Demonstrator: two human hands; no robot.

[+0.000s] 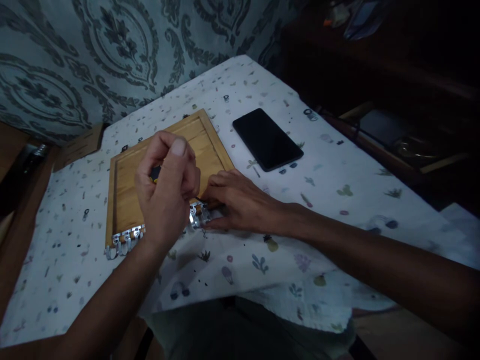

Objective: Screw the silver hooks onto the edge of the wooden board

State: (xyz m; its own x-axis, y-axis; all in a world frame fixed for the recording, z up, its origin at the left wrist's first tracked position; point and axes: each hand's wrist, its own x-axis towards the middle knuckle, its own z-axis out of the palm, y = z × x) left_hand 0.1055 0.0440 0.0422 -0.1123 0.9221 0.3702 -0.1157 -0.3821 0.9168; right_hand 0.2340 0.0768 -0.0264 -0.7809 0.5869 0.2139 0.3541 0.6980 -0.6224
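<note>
My left hand [167, 177] is closed around a screwdriver. Part of its dark and yellow handle [155, 173] shows between the fingers, and its thin dark shaft slants toward the near right corner of a wooden framed panel [215, 138]. At that corner are shiny metal fittings [194, 216] with curved tabs. My right hand [240, 202] pinches the fittings and the panel's edge between thumb and fingers. More such metal fittings [127, 240] line the near left edge. My left hand and wrist cover the middle of this edge, and the screwdriver's tip is hard to make out.
A black phone [267, 140] lies right of the panel on a white patterned tablecloth [326, 200]. Cardboard [80, 147] rests at the far left edge, by a patterned wall [120, 45]. Dark furniture [367, 65] stands beyond the table on the right.
</note>
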